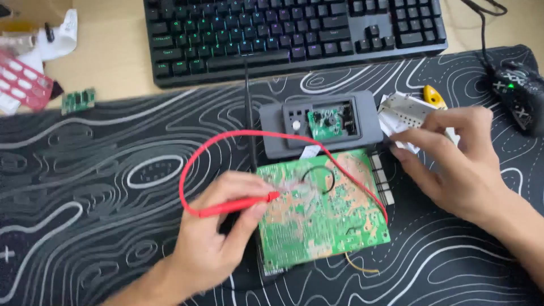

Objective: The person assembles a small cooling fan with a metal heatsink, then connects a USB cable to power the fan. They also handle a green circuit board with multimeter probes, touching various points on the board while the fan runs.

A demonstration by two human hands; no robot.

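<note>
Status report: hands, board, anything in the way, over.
Left hand grips red test probe, tip on green circuit board. Right hand steadies board's right edge. Red probe lead loops across the board.

Circuit board (323, 215) before grey case (368, 122)

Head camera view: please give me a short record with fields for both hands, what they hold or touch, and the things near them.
left hand: holds red probe, tip at green circuit board
right hand: fingertips touch white perforated part beside the board
probe lead: red wire loops over the board
behind board: grey device, small board inside
surface: black patterned mat
far edge: keyboard, mouse
</note>
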